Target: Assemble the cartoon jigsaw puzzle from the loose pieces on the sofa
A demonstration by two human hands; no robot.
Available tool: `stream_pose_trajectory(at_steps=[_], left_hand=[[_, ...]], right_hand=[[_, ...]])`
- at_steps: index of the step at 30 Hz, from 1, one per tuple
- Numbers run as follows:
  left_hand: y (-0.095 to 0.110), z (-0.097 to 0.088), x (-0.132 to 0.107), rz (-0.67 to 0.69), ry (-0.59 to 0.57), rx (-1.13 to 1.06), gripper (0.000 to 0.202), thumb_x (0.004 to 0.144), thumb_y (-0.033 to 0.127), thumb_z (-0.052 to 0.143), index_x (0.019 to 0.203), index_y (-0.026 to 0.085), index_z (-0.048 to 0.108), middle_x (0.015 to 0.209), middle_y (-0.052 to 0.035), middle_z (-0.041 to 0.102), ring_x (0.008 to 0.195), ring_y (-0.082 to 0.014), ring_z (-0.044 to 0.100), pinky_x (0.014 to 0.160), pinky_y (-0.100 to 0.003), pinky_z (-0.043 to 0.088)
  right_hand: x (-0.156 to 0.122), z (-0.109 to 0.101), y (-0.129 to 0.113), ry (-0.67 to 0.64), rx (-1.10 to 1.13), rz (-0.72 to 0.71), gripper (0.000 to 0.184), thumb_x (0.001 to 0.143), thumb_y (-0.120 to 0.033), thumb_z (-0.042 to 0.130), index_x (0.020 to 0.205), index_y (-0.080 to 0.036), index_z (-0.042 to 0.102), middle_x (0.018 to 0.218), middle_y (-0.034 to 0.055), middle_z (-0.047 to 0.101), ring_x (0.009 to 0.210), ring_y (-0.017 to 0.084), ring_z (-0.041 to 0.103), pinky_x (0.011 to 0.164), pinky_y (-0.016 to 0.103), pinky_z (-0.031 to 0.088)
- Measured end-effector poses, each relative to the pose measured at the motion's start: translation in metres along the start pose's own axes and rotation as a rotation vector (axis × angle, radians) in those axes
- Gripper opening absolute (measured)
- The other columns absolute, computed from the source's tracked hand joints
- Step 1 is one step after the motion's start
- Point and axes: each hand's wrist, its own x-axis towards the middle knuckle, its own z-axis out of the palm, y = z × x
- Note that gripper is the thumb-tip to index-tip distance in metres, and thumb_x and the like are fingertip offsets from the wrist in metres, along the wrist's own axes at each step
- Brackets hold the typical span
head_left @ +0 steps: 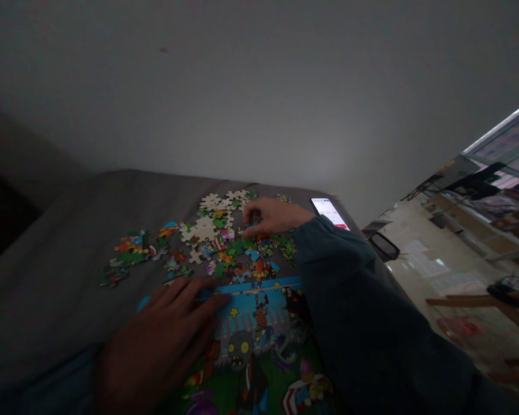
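Observation:
Loose jigsaw pieces (205,229) lie in a heap on grey cloth, some with pale backs up, others with coloured print up. My right hand (266,216) reaches into the right side of this heap, thumb and fingers curled in a pinch at a small jigsaw piece that is mostly hidden. In front of the heap lies a printed puzzle board (242,311) with a blue top edge and cartoon zombie and plant figures. My left hand (168,334) rests flat over its upper left part, fingers stretched out. My right sleeve covers the board's right side.
A lit phone (328,212) lies past my right forearm, near the right edge of the grey cloth surface (78,230). Behind rises a plain wall (242,104). Lower down at the right are a tiled floor and wooden furniture (480,301).

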Motion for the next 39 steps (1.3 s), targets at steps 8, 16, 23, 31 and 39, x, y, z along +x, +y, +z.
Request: stream_pose_trajectory(at_steps=[8, 16, 23, 31, 39], left_hand=[[0.002, -0.004, 0.001, 0.027, 0.017, 0.041, 0.035, 0.095, 0.023, 0.051, 0.127, 0.032, 0.064, 0.126, -0.0061, 0.065, 0.113, -0.0297, 0.061, 0.089, -0.049, 0.055], [-0.002, 0.001, 0.000, 0.070, 0.066, 0.072, 0.036, 0.095, 0.021, 0.049, 0.126, 0.031, 0.063, 0.126, -0.0064, 0.065, 0.110, -0.0300, 0.062, 0.085, -0.048, 0.057], [0.002, 0.001, 0.001, 0.035, 0.044, 0.046, 0.033, 0.096, 0.025, 0.048, 0.125, 0.031, 0.064, 0.124, -0.0070, 0.064, 0.111, -0.0313, 0.061, 0.086, -0.051, 0.055], [0.003, -0.001, 0.001, 0.029, 0.045, 0.044, 0.034, 0.096, 0.024, 0.047, 0.125, 0.034, 0.063, 0.123, -0.0050, 0.063, 0.110, -0.0297, 0.060, 0.087, -0.048, 0.053], [0.005, -0.002, 0.001, 0.027, 0.060, 0.053, 0.034, 0.093, 0.020, 0.048, 0.118, 0.033, 0.066, 0.121, -0.0039, 0.064, 0.108, -0.0279, 0.060, 0.086, -0.044, 0.052]], right_hand=[[0.019, 0.043, 0.000, 0.293, -0.213, 0.030, 0.032, 0.093, -0.041, 0.065, 0.111, -0.015, 0.068, 0.113, 0.0116, 0.065, 0.107, 0.022, 0.057, 0.095, 0.036, 0.042], [0.027, 0.043, 0.008, 0.254, 0.037, 0.133, 0.014, 0.086, -0.026, 0.074, 0.090, -0.013, 0.070, 0.090, 0.0061, 0.071, 0.083, 0.016, 0.063, 0.076, 0.028, 0.046], [0.012, 0.012, 0.014, 0.299, 0.062, 0.169, 0.011, 0.087, -0.023, 0.070, 0.084, -0.013, 0.069, 0.084, 0.0055, 0.071, 0.072, 0.014, 0.062, 0.066, 0.027, 0.044], [0.015, 0.039, -0.022, 0.317, -0.174, -0.211, 0.031, 0.098, -0.032, 0.059, 0.125, -0.017, 0.063, 0.131, 0.0097, 0.063, 0.125, 0.024, 0.052, 0.110, 0.044, 0.038], [0.023, 0.080, -0.024, 0.219, -0.275, -0.093, 0.049, 0.104, -0.046, 0.042, 0.148, -0.027, 0.044, 0.161, 0.0111, 0.030, 0.147, 0.036, 0.023, 0.114, 0.063, 0.028]])
